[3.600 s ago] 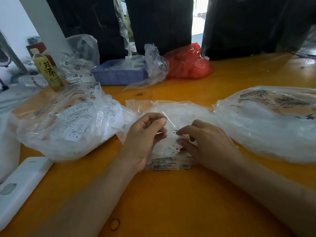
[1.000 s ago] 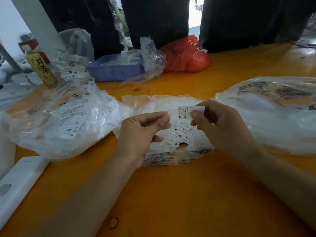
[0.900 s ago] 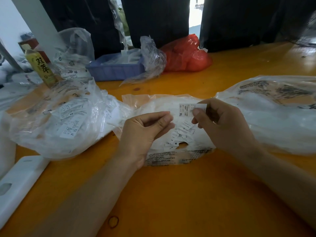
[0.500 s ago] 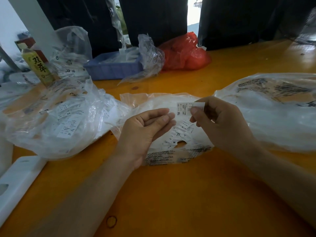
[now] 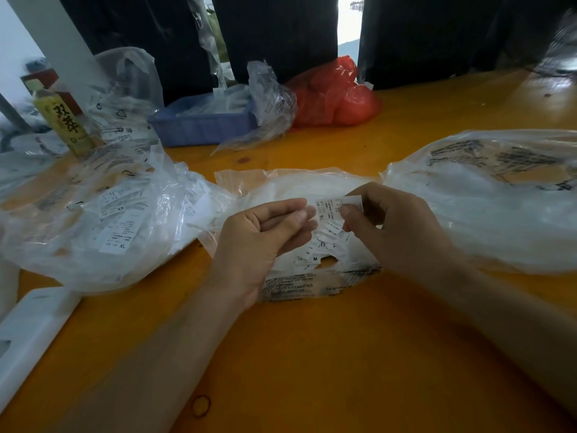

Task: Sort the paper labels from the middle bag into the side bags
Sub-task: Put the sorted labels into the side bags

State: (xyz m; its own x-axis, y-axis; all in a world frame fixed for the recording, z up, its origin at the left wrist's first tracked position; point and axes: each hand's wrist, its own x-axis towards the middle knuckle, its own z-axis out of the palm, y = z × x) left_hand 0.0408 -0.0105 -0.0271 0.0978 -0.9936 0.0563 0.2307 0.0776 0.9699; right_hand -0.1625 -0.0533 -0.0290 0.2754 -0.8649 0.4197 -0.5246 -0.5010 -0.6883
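Note:
Three clear plastic bags lie on the orange table: the middle bag [image 5: 290, 185], the left bag [image 5: 93, 220] with labels marked XS and XL, and the right bag [image 5: 487, 207]. My right hand [image 5: 396, 232] pinches one white paper label [image 5: 331, 207] between thumb and forefinger, just above the middle bag. My left hand [image 5: 265, 239] holds nothing; its fingers stretch towards the label's left edge, almost touching it. Several loose labels [image 5: 321, 248] lie in the middle bag's mouth below both hands.
At the back stand a blue tray [image 5: 199, 126] with crumpled clear plastic, a red bag [image 5: 334, 95] and a yellow bottle [image 5: 62, 120]. A white flat object [image 5: 28, 339] lies at the near left edge. A rubber band [image 5: 201, 406] lies near the front.
My right hand has lifted one label out of the middle bag and holds it up. In the last second my left hand's fingers have straightened towards that label.

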